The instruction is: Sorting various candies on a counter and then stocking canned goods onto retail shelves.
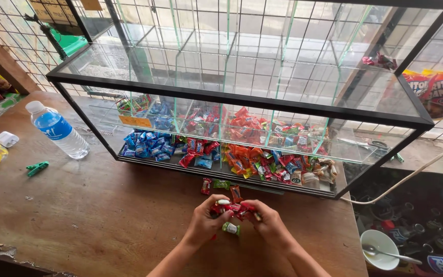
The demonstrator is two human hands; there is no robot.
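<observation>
Bright daylight from behind — glare on glass case (242,77), bowed edges.

red and green wrapped candies (232,209), blue-labelled clear bottle (57,130), green clothespin (37,167), brown wooden table (103,215), black-framed glass case (242,97)

Small red-wrapped candies (233,208) bunched together above the wooden table; one green-wrapped candy (230,228) below.

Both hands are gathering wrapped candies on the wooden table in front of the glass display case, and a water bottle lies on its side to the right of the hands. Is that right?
Not quite. The head view shows the water bottle lying to the left of the hands, not the right. The rest holds: left hand and right hand gather wrapped candies on the wooden table before the glass display case.
</observation>
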